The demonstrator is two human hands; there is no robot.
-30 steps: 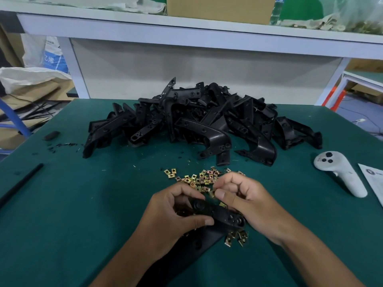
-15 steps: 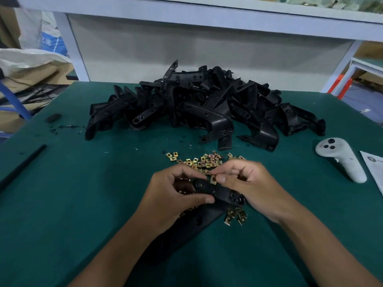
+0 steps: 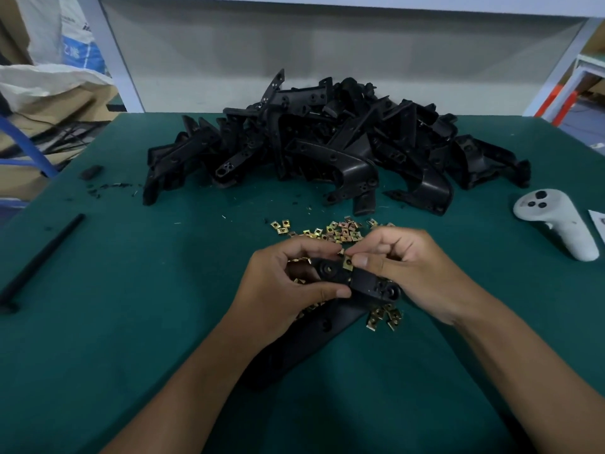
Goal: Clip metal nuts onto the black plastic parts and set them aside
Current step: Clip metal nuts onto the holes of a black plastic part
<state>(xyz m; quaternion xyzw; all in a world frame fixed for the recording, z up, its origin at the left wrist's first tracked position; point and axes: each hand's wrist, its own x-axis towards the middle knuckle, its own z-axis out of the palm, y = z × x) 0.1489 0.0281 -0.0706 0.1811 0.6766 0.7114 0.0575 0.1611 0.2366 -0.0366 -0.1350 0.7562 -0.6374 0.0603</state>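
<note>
Head view: left hand [image 3: 281, 286] grips black part [image 3: 343, 280] above green table [image 3: 131, 306]; right hand [image 3: 406, 267] pinches brass nut [image 3: 348, 263] against its upper edge. Loose nuts [image 3: 334, 229] lie just behind, near part pile [image 3: 327, 142].

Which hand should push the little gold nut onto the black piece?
The right hand: it already pinches the metal nut at the black part's edge, while the left hand holds that part.

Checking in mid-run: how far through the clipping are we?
Early, as far as I can see. No finished parts visibly set aside. In hand: the left hand grips one black part while the right hand pinches a nut at its edge. Left: the big pile and loose nuts.
</note>
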